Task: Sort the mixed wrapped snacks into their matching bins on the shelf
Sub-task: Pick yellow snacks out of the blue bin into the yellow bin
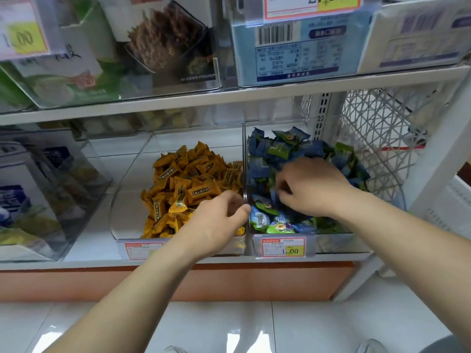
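Left bin (132, 200): orange wrapped snacks (188, 184). Left hand (216, 220) sits at its front right corner, fingers (242, 210) curled near the divider; can't tell if it holds anything. Right bin (331, 240): blue and green snacks (275, 149). Right hand (313, 187) is down in the pile, fingers bent into the wrappers, grip unclear.
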Available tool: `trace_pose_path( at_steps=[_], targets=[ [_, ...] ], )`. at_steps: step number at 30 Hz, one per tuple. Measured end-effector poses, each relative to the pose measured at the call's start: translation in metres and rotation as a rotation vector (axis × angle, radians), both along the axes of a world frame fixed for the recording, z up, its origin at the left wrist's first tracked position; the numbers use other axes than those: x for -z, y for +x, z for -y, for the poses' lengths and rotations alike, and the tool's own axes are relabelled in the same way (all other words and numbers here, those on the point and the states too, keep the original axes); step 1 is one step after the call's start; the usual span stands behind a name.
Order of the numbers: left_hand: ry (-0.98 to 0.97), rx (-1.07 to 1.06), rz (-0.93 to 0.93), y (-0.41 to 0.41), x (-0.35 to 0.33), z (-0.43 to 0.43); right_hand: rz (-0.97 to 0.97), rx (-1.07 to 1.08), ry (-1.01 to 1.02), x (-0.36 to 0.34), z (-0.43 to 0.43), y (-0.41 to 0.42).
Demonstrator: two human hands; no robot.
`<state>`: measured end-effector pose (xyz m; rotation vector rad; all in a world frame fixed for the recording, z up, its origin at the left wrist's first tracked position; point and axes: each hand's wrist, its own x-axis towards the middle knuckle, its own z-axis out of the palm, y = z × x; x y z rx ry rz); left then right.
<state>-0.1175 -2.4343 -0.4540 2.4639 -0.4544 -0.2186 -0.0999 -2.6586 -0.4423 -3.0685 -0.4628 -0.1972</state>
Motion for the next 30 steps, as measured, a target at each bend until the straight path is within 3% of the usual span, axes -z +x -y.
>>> trace_pose_path(
  at_steps=[2, 6, 14, 16, 21, 30],
  targets=[
    [-0.001, 0.006, 0.017, 0.0, 0.003, 0.001, 0.015, -0.028, 0.164, 0.002, -0.001, 0.005],
    [-0.008, 0.017, 0.028, 0.001, 0.005, 0.0, -0.166, -0.003, -0.062, 0.007, -0.004, 0.008],
    [-0.006, 0.037, 0.061, 0.003, 0.005, 0.0, -0.19, -0.019, -0.146, -0.013, 0.011, 0.007],
    [0.002, 0.038, 0.079, 0.003, 0.005, 0.001, -0.159, 0.01, -0.121, -0.011, 0.009, 0.01],
    [0.027, 0.037, 0.076, 0.001, 0.003, 0.0, -0.094, 0.11, 0.209, 0.004, -0.009, 0.02],
    [0.03, 0.041, 0.07, 0.0, 0.002, -0.001, -0.053, 0.285, 0.095, 0.029, -0.022, 0.038]
  ],
)
